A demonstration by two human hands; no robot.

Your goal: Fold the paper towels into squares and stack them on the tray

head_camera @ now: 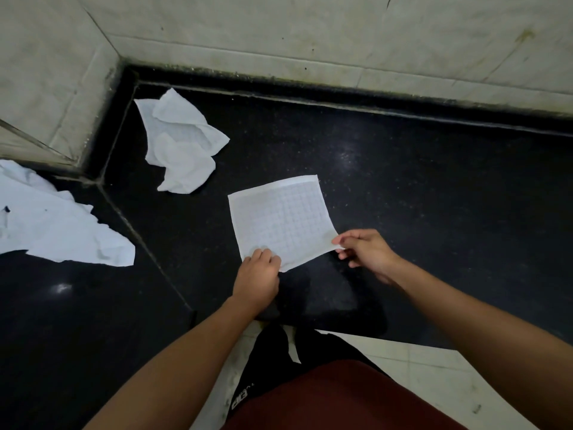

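The flat paper towel (282, 218) is white with a faint grey grid, the crumpled towel (181, 144) plain white and the rumpled sheet (59, 225) at far left bluish white — all on a black counter (434, 187) flecked with pale specks, below cream, stained wall tiles (310, 26).

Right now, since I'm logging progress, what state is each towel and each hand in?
flat paper towel: spread out, unfolded.
crumpled towel: crumpled, untouched.
left-side towels: rumpled, unfolded.
left hand: grips the flat paper towel's near corner.
right hand: pinches its right corner.
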